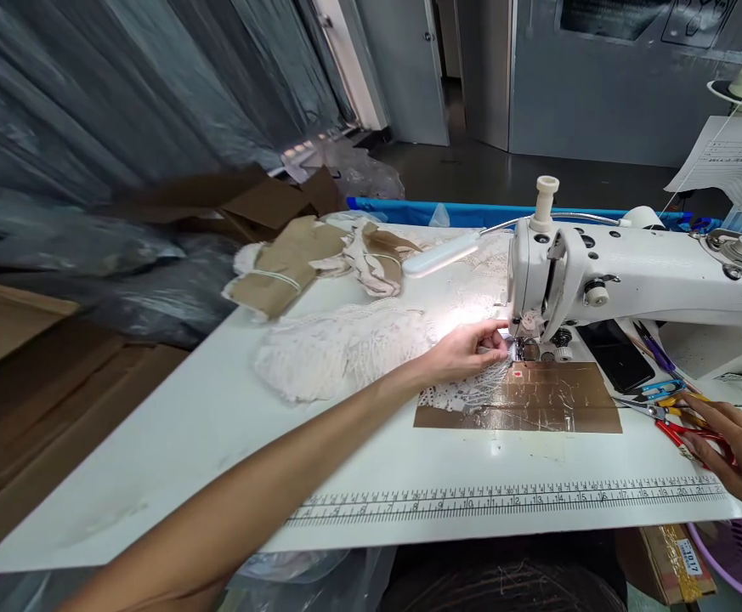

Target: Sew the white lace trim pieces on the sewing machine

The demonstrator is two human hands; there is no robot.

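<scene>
My left hand (472,348) is at the needle end of the white sewing machine (638,276), its fingers pinched on the edge of white lace fabric (358,344). The lace spreads leftward over the table and hangs partly over the brown taped plate (555,399) below the presser foot (527,348). On the right, my right hand (737,442) reaches over red-handled scissors (680,442), thumb and fingers apart around the handles. Beside them lie blue-handled snips (660,389) and something with yellow handles, partly covered by my fingers.
A black phone (616,355) lies under the machine arm. Tied tan and white fabric bundles (287,263) sit at the back left, near a white lamp (440,255). A printed ruler (504,501) runs along the front edge. Cardboard boxes (58,408) stand left of the table.
</scene>
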